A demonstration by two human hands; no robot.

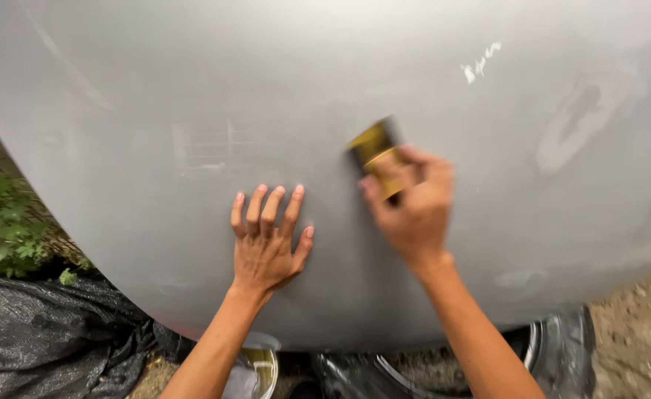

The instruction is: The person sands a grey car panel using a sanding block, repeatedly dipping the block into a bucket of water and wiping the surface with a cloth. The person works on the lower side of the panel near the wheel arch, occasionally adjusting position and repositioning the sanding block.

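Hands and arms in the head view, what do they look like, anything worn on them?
Both are bare: no gloves, sleeves, rings, watch or bands show on the left hand or the right hand. The forearms are slim and uncovered to the picture's bottom edge. Fingernails are short and unpainted.

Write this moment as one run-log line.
left hand: flat on grey panel | right hand: holds yellow sanding block against panel

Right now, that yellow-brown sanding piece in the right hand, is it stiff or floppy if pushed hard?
The sanding piece probably bends somewhat: it looks thin and folded under the right hand. It is likely light, since fingertips alone hold it. Its blurred edge makes stiffness uncertain. The left hand lies flat on the grey panel.
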